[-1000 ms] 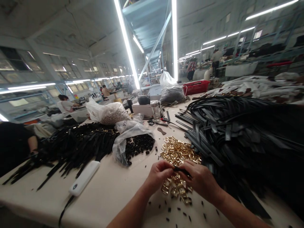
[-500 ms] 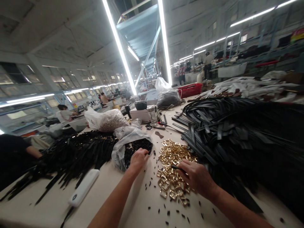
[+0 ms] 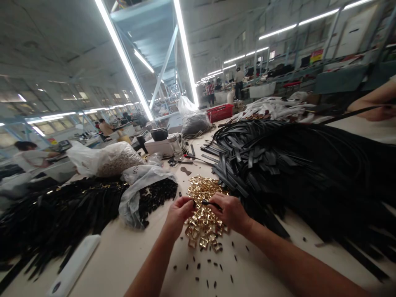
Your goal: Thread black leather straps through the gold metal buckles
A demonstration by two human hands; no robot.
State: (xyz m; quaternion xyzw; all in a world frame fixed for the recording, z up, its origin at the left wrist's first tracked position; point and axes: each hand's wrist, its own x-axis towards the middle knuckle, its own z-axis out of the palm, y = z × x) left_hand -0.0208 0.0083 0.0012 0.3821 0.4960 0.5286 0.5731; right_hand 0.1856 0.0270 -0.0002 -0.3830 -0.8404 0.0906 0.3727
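Observation:
Above the gold buckles [image 3: 202, 185], my two hands are close together, a small gap between their fingertips. My left hand [image 3: 180, 213] is closed in a pinch on a small black piece [image 3: 194, 203], partly hidden by the fingers. In my right hand [image 3: 231, 212] is a black strap [image 3: 206, 202], its narrow end poking out toward the left hand; the rest of it is hidden. Left of the buckles, an opened plastic bag [image 3: 128, 204] spills small black pieces [image 3: 159, 196]. A heap of black straps [image 3: 247, 165] lies to the right.
More dark straps [image 3: 62, 206] are piled at left, near a white device [image 3: 76, 264]. Small black bits [image 3: 198, 266] dot the near tabletop. Behind stand a glass jar [image 3: 175, 147], a filled plastic bag [image 3: 116, 159] and a red basket [image 3: 221, 112]. Another person's arm [image 3: 375, 101] reaches in at right.
My left hand has come away from the bag of black pieces and moved right, beside my right hand, with a small piece pinched. The view has turned right, and another person's arm appears.

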